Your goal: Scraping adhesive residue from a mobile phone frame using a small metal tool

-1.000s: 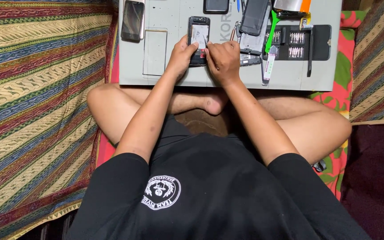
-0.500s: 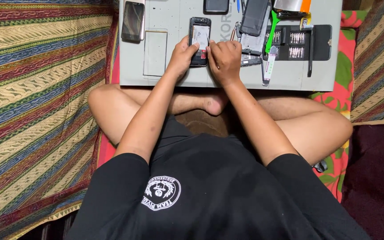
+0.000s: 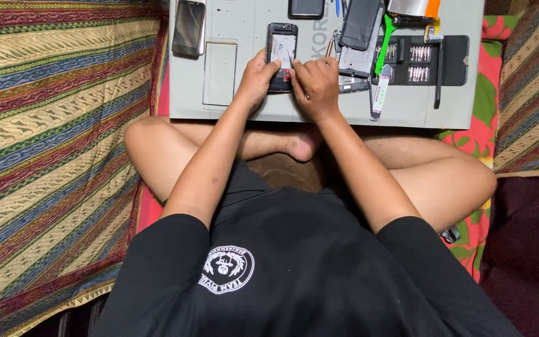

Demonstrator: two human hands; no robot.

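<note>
An opened phone [image 3: 281, 48] with its back removed lies on a grey work mat [image 3: 251, 106] across my lap. My left hand [image 3: 256, 80] grips the phone's lower left edge and holds it steady. My right hand [image 3: 315, 84] is closed around a thin tool whose tip [image 3: 291, 59] points into the phone's lower inside. Both hands meet at the phone's near end.
On the mat lie another phone [image 3: 189, 27] at the far left, a dark phone [image 3: 307, 7] at the top, a phone back cover [image 3: 359, 25], a green pry tool [image 3: 382, 43] and a black screwdriver bit case [image 3: 422, 59]. Striped cloth [image 3: 51, 125] surrounds me.
The phone and both hands have shifted very slightly; my right hand's tool tip now sits a little further inside the phone.
</note>
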